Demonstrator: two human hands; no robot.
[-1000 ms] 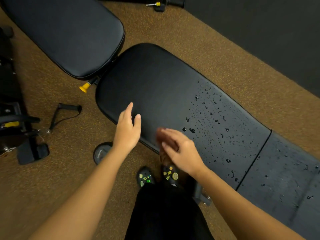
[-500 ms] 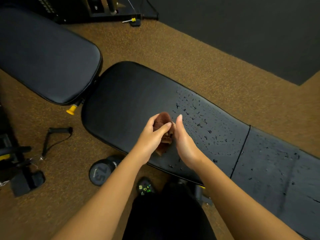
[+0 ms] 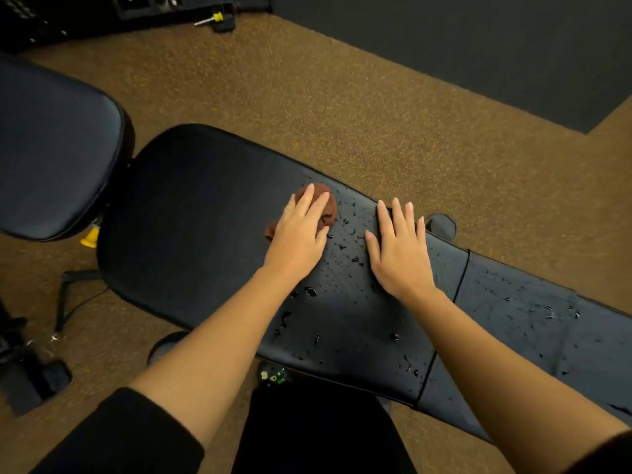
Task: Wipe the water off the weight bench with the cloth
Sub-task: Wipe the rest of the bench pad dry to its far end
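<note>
A black padded weight bench [image 3: 205,234] runs from the left middle to the lower right, with water drops [image 3: 345,261] scattered over its right half. My left hand [image 3: 301,230] lies flat on a bunched brown cloth [image 3: 326,203], pressing it onto the pad near the far edge, at the left border of the wet patch. My right hand [image 3: 400,248] rests flat on the wet pad, fingers spread, a little to the right of the cloth. Most of the cloth is hidden under my left hand.
A second black pad [image 3: 54,148] stands to the left, with a yellow knob [image 3: 89,238] between the two. A cable handle [image 3: 68,295] and a dumbbell [image 3: 164,347] lie on the brown floor. Dark gym gear sits at the top left and a black mat [image 3: 478,46] at the top right.
Both hands held the cloth together over the bench's near side. Now the left hand has carried it to the far edge and pressed it flat; the right hand let go and lies on the pad.
</note>
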